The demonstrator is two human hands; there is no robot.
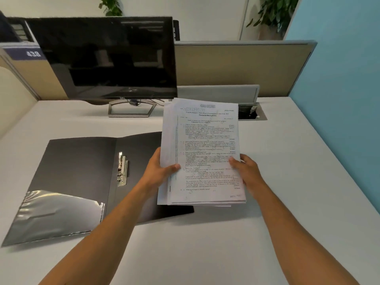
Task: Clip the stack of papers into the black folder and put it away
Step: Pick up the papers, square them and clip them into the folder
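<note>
The left hand (159, 170) grips the left edge of a thick stack of white printed papers (202, 153), thumb pressed across the top sheet and the other fingers hidden behind. The right hand (247, 171) holds the opposite edge the same way, thumb on the printed face, fingers curled under. Between them the stack is lifted off the desk, tilted with its top edge away from the person, the sheets slightly fanned and uneven along the left side and bottom.

Under the stack's lower left corner lies the open black plastic folder (82, 161), spread flat on the pale grey desk (205, 243). Its right flap is partly covered by the papers and the left forearm. A silver metal spring clip (122, 169) sits upright along the spine fold, well left of the papers, with nothing under it. A clear glossy plastic pocket (57, 212) covers the lower corner of the left flap.

Behind the folder stands a dark, switched-off flat monitor (107, 58) on a grey stand. Right of it, a grey cable hatch (251, 113) is set in the desk, before a beige partition panel (242, 66)
</note>
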